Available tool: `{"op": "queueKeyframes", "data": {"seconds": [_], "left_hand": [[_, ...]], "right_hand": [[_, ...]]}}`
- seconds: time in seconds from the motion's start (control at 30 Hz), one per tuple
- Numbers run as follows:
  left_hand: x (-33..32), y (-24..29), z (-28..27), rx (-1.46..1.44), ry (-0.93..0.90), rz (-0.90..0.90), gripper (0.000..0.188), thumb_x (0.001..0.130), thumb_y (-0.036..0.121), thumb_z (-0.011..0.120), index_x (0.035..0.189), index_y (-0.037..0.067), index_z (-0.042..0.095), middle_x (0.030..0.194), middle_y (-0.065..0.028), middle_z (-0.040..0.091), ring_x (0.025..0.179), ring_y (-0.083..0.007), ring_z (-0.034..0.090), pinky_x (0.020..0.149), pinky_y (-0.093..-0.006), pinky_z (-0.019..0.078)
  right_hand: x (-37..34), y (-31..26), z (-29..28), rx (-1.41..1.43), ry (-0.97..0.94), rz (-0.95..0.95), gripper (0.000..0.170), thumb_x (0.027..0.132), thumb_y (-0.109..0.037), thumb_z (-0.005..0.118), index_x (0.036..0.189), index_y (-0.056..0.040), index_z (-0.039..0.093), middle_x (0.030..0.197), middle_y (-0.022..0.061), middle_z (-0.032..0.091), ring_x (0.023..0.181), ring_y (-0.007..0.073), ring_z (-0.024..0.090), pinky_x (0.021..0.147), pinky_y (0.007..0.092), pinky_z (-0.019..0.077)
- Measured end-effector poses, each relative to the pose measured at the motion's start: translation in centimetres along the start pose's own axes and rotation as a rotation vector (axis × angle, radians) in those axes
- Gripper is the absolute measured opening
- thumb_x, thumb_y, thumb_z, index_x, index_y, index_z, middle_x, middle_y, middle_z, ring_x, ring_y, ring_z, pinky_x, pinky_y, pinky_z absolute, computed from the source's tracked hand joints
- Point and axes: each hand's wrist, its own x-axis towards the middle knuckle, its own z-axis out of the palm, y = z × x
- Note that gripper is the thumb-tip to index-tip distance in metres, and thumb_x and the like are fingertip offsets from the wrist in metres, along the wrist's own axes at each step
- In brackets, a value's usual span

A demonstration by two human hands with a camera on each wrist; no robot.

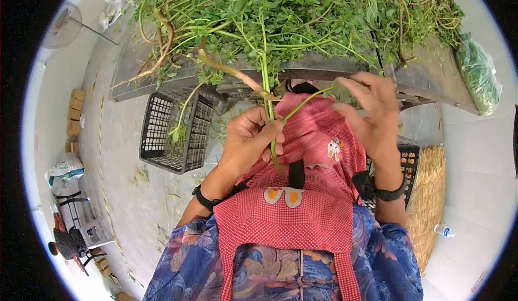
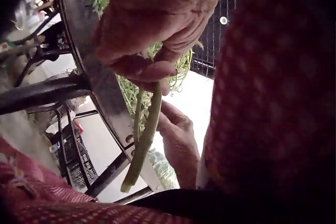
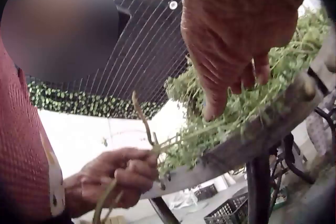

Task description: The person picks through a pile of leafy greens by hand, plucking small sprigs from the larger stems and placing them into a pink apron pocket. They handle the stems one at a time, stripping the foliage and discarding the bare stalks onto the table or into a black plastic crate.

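Observation:
My left hand (image 1: 251, 139) pinches a bundle of thick green stems (image 1: 271, 118) between thumb and fingers, in front of the apron. The cut-looking lower end of one stem (image 2: 139, 163) sticks out below those fingers in the left wrist view. A brownish stalk (image 1: 237, 74) crosses just above the grip, and a thin side stem (image 1: 310, 100) bends out to the right. My right hand (image 1: 372, 112), blurred, is raised by that side stem's tip, its thumb and fingers apart. Beyond both hands a large heap of leafy greens (image 1: 302, 15) covers the table.
The table's metal edge (image 1: 318, 66) runs just beyond the hands. A black plastic crate (image 1: 175, 134) stands on the floor at left, with some stems in it. At the right are a bag of greens (image 1: 477, 74), another crate (image 1: 408, 166) and a straw mat (image 1: 429, 193).

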Motion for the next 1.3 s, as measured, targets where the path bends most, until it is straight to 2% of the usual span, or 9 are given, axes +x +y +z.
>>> {"op": "queueKeyframes", "data": {"seconds": [0.2, 0.27, 0.5, 0.7, 0.77, 0.9, 0.97, 1.07, 1.3], "left_hand": [[-0.1, 0.7, 0.1, 0.043, 0.002, -0.099, 0.008, 0.089, 0.007, 0.054, 0.090, 0.000, 0.055, 0.068, -0.0055, 0.060, 0.052, -0.0110, 0.056, 0.046, -0.0227, 0.0452], [0.3, -0.1, 0.0, -0.001, -0.020, 0.008, 0.008, 0.089, 0.008, 0.054, 0.089, 0.000, 0.054, 0.067, -0.0048, 0.060, 0.051, -0.0102, 0.056, 0.041, -0.0204, 0.0416], [0.3, 0.3, 0.5, 0.033, 0.008, -0.019, 0.007, 0.088, 0.008, 0.055, 0.085, 0.002, 0.054, 0.065, -0.0038, 0.059, 0.049, -0.0081, 0.055, 0.035, -0.0177, 0.0355], [0.2, 0.9, 0.8, 0.133, -0.002, -0.006, 0.011, 0.089, 0.008, 0.055, 0.080, 0.003, 0.052, 0.064, -0.0039, 0.059, 0.049, -0.0073, 0.055, 0.035, -0.0171, 0.0339], [0.2, 1.0, 0.5, 0.081, 0.013, -0.006, 0.010, 0.089, 0.009, 0.055, 0.081, 0.003, 0.053, 0.064, -0.0041, 0.059, 0.049, -0.0075, 0.055, 0.034, -0.0169, 0.0341], [0.6, 0.7, 0.5, 0.031, 0.015, 0.008, 0.009, 0.089, 0.010, 0.055, 0.082, 0.003, 0.054, 0.064, -0.0042, 0.059, 0.050, -0.0088, 0.057, 0.035, -0.0171, 0.0358], [0.6, 0.8, 0.4, -0.005, 0.027, -0.046, 0.009, 0.089, 0.009, 0.055, 0.083, 0.002, 0.053, 0.069, -0.0039, 0.060, 0.051, -0.0083, 0.056, 0.037, -0.0185, 0.0383], [0.7, 0.6, 0.3, -0.037, 0.000, -0.020, 0.008, 0.088, 0.009, 0.055, 0.085, 0.002, 0.054, 0.069, -0.0039, 0.060, 0.052, -0.0090, 0.057, 0.037, -0.0184, 0.0384], [0.4, 0.5, 0.7, -0.031, -0.006, -0.078, 0.007, 0.089, 0.009, 0.054, 0.085, 0.003, 0.054, 0.066, -0.0049, 0.060, 0.052, -0.0113, 0.059, 0.037, -0.0185, 0.0381]], "right_hand": [[0.3, 0.9, 2.2, -0.069, -0.056, -0.041, 0.026, 0.065, -0.013, 0.071, 0.090, -0.0098, 0.067, 0.087, 0.0054, 0.058, 0.078, 0.0254, 0.051, 0.071, 0.0358, 0.0408], [-0.1, 1.7, 2.2, -0.003, -0.044, 0.017, 0.021, 0.067, -0.014, 0.070, 0.087, -0.0095, 0.067, 0.086, 0.0047, 0.059, 0.077, 0.0249, 0.052, 0.070, 0.0357, 0.0407], [-0.2, 1.6, 2.5, -0.065, -0.084, -0.001, 0.013, 0.069, -0.011, 0.067, 0.081, -0.0073, 0.066, 0.074, 0.0044, 0.060, 0.073, 0.0255, 0.053, 0.068, 0.0349, 0.0418], [-0.6, 3.1, 3.9, 0.145, 0.195, 0.439, 0.005, 0.078, -0.006, 0.061, 0.080, -0.0021, 0.063, 0.070, 0.0067, 0.062, 0.060, 0.0140, 0.059, 0.051, 0.0286, 0.0436], [0.0, 3.3, 2.2, 0.705, 0.140, 0.910, 0.010, 0.084, -0.008, 0.057, 0.086, 0.0014, 0.060, 0.072, 0.0064, 0.063, 0.059, 0.0074, 0.058, 0.048, 0.0201, 0.0417], [-1.4, 1.5, 0.8, 0.887, 0.049, 0.765, 0.013, 0.088, -0.008, 0.053, 0.095, 0.0025, 0.057, 0.075, 0.0046, 0.062, 0.057, 0.0028, 0.054, 0.048, 0.0162, 0.0399], [-2.4, 1.5, 1.2, 0.865, 0.040, 0.826, 0.014, 0.087, -0.007, 0.054, 0.097, 0.0022, 0.060, 0.080, 0.0042, 0.063, 0.065, 0.0041, 0.056, 0.057, 0.0172, 0.0427], [-2.5, 1.4, 2.4, 0.640, -0.031, 0.606, 0.019, 0.087, -0.007, 0.056, 0.102, 0.0022, 0.064, 0.093, 0.0058, 0.066, 0.084, 0.0093, 0.057, 0.077, 0.0231, 0.0444], [-1.4, 0.4, 4.0, 0.450, -0.033, 0.590, 0.022, 0.084, -0.013, 0.060, 0.099, 0.0028, 0.063, 0.090, 0.0077, 0.067, 0.081, 0.0114, 0.059, 0.075, 0.0265, 0.0461]]}}
